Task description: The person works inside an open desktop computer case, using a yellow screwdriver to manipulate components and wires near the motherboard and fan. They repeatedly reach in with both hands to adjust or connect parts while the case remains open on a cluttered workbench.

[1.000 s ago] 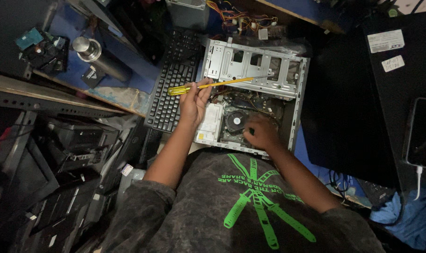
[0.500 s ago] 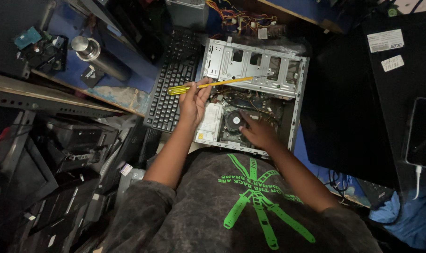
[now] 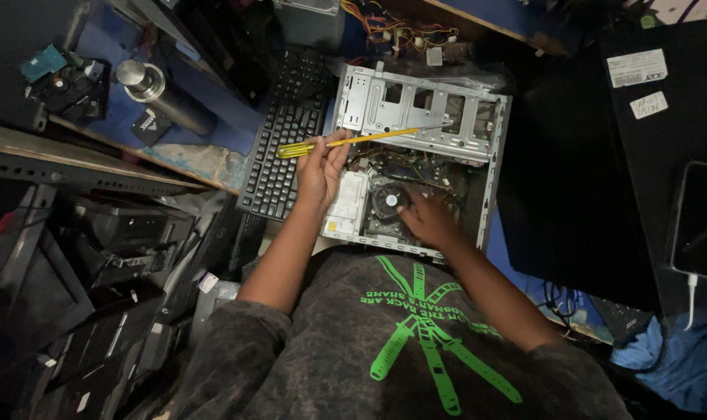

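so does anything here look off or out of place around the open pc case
Mostly clutter. The black keyboard lies tilted, wedged against the open computer case. A tangle of loose coloured wires spills behind the case. The left hand holds a yellow screwdriver; the right hand rests inside.

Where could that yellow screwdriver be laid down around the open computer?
Bare blue tabletop shows between the metal cylinder and the keyboard. The black panel right of the open computer case also looks free. Inside the case, both hands and wires crowd it.
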